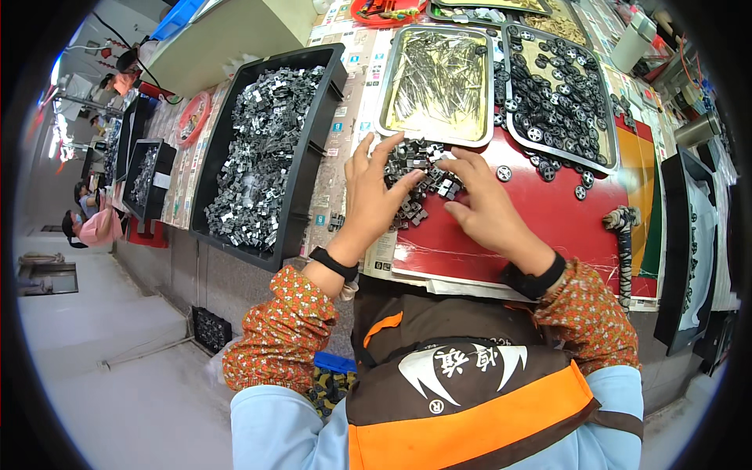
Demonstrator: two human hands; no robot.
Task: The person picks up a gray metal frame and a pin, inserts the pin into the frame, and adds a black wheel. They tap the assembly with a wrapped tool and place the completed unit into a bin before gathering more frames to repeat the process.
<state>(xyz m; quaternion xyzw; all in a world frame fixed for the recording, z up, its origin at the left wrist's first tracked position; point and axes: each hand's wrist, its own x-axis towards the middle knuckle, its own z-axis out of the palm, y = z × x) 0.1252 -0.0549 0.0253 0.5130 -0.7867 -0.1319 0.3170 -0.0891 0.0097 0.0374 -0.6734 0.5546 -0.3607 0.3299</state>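
A pile of small black-and-silver clip-like parts [415,160] lies at the left edge of a red board [517,243], partly covered by my fingers. My left hand [370,188] rests against the pile's left side, its fingers spread and nothing seen in them. From the right, my right hand [486,202] curves around the same pile, thumb and fingers apart. Beyond the pile stands a metal tray [439,140] of thin metal pins. Further right, another metal tray [613,160] holds many black wheels with silver spokes; a few loose wheels [504,173] lie on the board.
A long black bin [304,176] full of similar clip parts stands at left. A tape-wrapped hammer-like tool [624,251] lies on the board's right side. Black bins [675,258] flank the right edge. Far left, people [102,223] sit at other benches.
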